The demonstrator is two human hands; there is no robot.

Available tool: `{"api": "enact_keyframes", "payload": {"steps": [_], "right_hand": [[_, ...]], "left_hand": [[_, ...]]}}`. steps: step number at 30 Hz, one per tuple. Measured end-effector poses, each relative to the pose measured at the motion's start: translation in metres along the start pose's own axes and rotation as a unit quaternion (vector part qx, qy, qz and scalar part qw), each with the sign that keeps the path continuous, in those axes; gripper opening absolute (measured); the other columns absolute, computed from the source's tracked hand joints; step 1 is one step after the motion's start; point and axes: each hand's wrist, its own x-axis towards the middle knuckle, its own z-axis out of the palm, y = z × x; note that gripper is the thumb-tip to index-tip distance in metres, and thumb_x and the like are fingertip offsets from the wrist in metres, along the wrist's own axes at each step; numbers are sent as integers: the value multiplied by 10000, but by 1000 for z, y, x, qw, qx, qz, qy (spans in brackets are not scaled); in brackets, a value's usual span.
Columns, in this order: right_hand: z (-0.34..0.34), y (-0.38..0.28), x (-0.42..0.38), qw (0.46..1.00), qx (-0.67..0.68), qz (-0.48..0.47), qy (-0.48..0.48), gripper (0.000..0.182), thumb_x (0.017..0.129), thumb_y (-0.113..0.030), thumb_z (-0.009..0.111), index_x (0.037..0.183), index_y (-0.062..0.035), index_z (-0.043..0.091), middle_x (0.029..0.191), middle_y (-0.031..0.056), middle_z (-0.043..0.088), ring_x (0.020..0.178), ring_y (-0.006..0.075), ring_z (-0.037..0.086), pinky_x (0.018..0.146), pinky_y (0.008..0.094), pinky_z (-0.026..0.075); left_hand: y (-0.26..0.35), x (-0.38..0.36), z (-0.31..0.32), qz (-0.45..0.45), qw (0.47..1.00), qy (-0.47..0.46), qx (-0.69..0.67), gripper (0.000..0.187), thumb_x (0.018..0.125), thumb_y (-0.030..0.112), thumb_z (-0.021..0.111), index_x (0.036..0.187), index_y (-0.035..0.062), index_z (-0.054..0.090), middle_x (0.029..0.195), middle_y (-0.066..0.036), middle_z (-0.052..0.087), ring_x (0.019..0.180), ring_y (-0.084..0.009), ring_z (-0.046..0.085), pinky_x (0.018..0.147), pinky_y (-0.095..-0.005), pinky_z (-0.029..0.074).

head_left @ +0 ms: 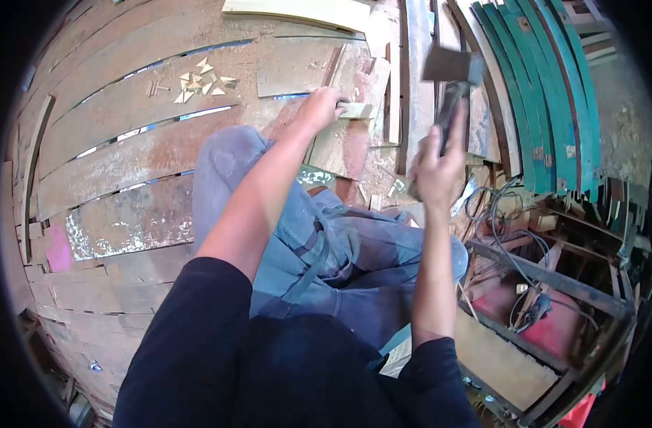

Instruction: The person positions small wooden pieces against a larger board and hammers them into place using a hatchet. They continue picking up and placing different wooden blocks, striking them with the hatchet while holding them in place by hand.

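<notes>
My left hand [320, 108] reaches forward and pinches a small pale wooden piece [357, 110] against a worn plank [340, 143] on the workbench. My right hand [437, 165] is raised to the right of it, fist closed around the dark handle of a hammer-like tool [454, 75] whose flat metal head is blurred above the hand. My knees in blue trousers [319, 242] rest on the planks below both hands.
Weathered planks [126, 143] with gaps span the left. A heap of small wooden triangles [201, 80] lies at the upper left. Curved green slats [547, 93] stand at the right, above a metal frame [554, 285] with cables and a red machine [554, 328].
</notes>
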Motion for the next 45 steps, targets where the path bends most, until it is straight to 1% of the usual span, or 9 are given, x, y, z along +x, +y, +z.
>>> {"api": "enact_keyframes", "payload": {"steps": [3,8,13,18,22,25,32,38,45], "right_hand": [[-16,-42,7,994,53,-85,37,584,1013,-102,443,1543,-127,199,621,-29,455,429,40,412,354,236,347],[-10,-32,6,996,24,-76,51,566,1018,-127,440,1534,-78,213,730,41,570,460,82,448,416,260,410],[27,71,-17,969,-222,-51,-95,606,987,-99,467,1537,-194,231,1248,289,573,1099,459,586,879,462,480],[28,42,-18,975,-170,49,-133,587,969,-29,465,1520,-120,286,1395,253,488,1286,363,497,1025,383,410],[23,50,-10,973,-211,-44,-79,594,991,-109,474,1532,-203,247,948,304,649,714,430,625,693,414,498],[12,31,-3,987,-149,-56,-37,551,988,-82,476,1513,-119,314,1129,194,667,763,211,655,683,330,523],[-17,-18,12,982,-113,-147,41,593,1020,-83,419,1552,-174,173,610,-31,444,433,34,385,385,225,343],[20,49,-9,966,-226,-80,-92,627,978,-53,465,1542,-161,214,1308,253,540,1159,351,575,923,426,466],[20,77,1,980,-158,16,-119,601,974,-54,476,1528,-145,262,1182,261,606,1017,369,630,837,431,492]], "left_hand": [[5,1,-3,-14,1000,-11,7,199,758,115,744,957,98,738,933,-140,686,928,-334,644,844,-420,509],[12,0,-8,-21,1000,-20,11,209,768,115,742,976,99,738,948,-145,692,910,-328,655,830,-408,516],[7,1,-6,11,1000,-6,1,212,781,101,740,992,84,730,961,-159,693,878,-330,668,798,-394,523],[6,1,-2,5,1000,6,22,213,772,125,752,978,75,728,978,-143,691,908,-324,659,820,-393,516],[9,3,-8,1,1000,-15,16,192,767,130,749,950,76,730,996,-120,692,951,-312,643,865,-399,502],[6,0,-6,6,1000,7,23,190,766,125,750,952,84,735,977,-120,696,933,-315,650,852,-399,511],[8,2,-6,-6,1000,-5,11,191,769,126,752,957,96,739,954,-124,700,920,-314,657,839,-400,517],[4,3,0,-3,1000,3,-12,210,773,113,752,981,90,736,964,-134,698,896,-324,663,817,-390,523],[7,0,-5,-20,1000,-20,4,200,768,116,749,965,89,732,987,-128,685,977,-321,632,879,-409,504]]}}
